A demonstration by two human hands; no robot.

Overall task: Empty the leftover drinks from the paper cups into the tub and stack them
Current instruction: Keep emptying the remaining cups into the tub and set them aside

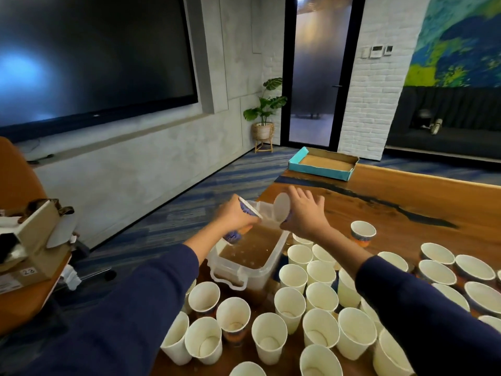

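The left hand (235, 216) gripped a blue-patterned paper cup (245, 219), half hidden by curled fingers, above the clear plastic tub (267, 263) of brown liquid on the wooden table (406, 196). The right hand (305, 213) held a tipped white paper cup (282, 211), fingers partly spread, its outside concealed.
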